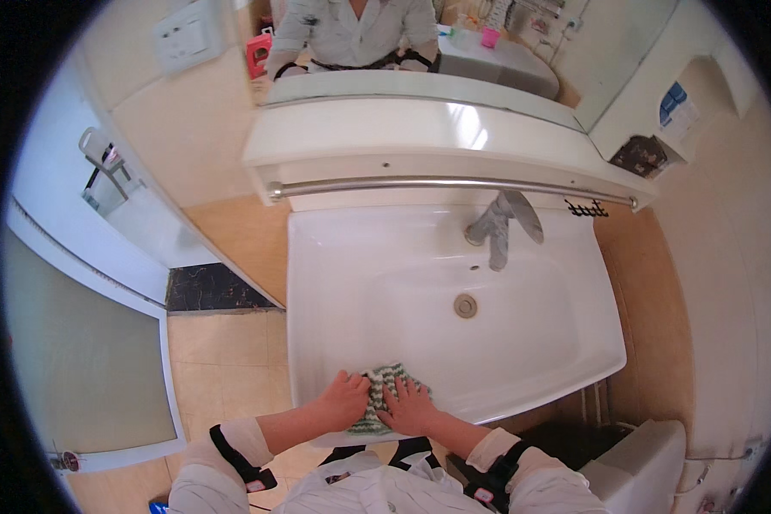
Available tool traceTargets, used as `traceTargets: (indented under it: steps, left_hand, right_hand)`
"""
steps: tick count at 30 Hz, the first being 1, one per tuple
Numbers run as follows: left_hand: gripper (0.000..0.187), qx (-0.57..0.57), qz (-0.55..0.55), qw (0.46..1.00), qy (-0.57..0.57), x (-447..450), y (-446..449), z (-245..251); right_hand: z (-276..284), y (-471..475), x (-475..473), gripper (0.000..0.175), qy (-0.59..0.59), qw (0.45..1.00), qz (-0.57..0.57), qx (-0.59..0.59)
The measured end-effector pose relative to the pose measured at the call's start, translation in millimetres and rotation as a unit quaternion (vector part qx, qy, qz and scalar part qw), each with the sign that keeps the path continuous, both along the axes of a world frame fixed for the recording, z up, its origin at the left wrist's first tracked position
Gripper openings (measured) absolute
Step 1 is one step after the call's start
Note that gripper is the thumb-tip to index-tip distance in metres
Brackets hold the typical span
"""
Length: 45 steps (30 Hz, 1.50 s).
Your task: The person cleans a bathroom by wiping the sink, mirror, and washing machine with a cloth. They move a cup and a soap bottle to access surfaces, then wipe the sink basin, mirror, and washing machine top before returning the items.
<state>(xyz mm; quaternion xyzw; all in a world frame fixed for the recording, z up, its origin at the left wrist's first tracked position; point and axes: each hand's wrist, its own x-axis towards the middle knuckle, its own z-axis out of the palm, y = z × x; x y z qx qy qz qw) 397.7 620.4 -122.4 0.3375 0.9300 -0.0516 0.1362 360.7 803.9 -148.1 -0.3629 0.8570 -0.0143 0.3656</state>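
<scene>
A green-and-white striped cloth [381, 393] lies at the front left rim of a white ceramic washbasin [347, 302]. My left hand [347, 399] is at the cloth's left edge, its fingers curled on it; they appear to grip it. Spread flat over the right part of the cloth is my right hand [410, 406], pressing with the fingers apart. The basin holds no water that I can see, and its round drain [465, 306] shows in the middle. Behind the drain stands a single-lever faucet [500, 225], clear of both hands.
A metal towel bar [424, 185] crosses behind the basin, under a white ledge [385, 128] and a mirror. Black hooks [586, 208] hang at its right end. A frosted-panel door [90, 347] stands at left. A white toilet tank or cabinet [642, 469] is low at right.
</scene>
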Motion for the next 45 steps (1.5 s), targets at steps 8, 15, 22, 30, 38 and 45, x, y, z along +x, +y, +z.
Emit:
traceTargets:
  steps: [8, 15, 22, 30, 38, 45]
  left_hand:
    - [0.037, -0.069, 0.103, 0.983, 0.135, -18.0, -68.7, 5.9]
    - [0.051, 0.123, 0.127, 0.979, 0.106, 18.2, -67.1, -23.1]
    - [0.055, 0.113, 0.114, 0.980, 0.114, -22.0, -72.8, -37.8]
    - [0.049, 0.140, 0.195, 0.955, 0.172, -121.9, -93.0, -44.1]
    - [0.047, 0.116, 0.294, 0.934, 0.166, -181.3, -87.3, -59.1]
    - [0.048, 0.087, 0.265, 0.953, 0.120, -134.9, -78.7, -44.1]
  right_hand:
    - [-26.8, -81.7, -21.4, 0.069, 0.124, 0.964, -0.109, -0.207]
    - [-33.9, -72.2, -3.2, 0.070, 0.194, 0.959, -0.057, -0.199]
    - [-30.0, -67.4, -38.1, 0.061, 0.218, 0.951, 0.023, -0.219]
    - [-33.7, -94.7, -148.3, 0.052, 0.328, 0.909, 0.020, -0.255]
    - [-40.9, -115.9, -202.3, 0.054, 0.352, 0.899, -0.058, -0.256]
    - [-37.6, -106.6, -153.7, 0.055, 0.278, 0.933, -0.056, -0.219]
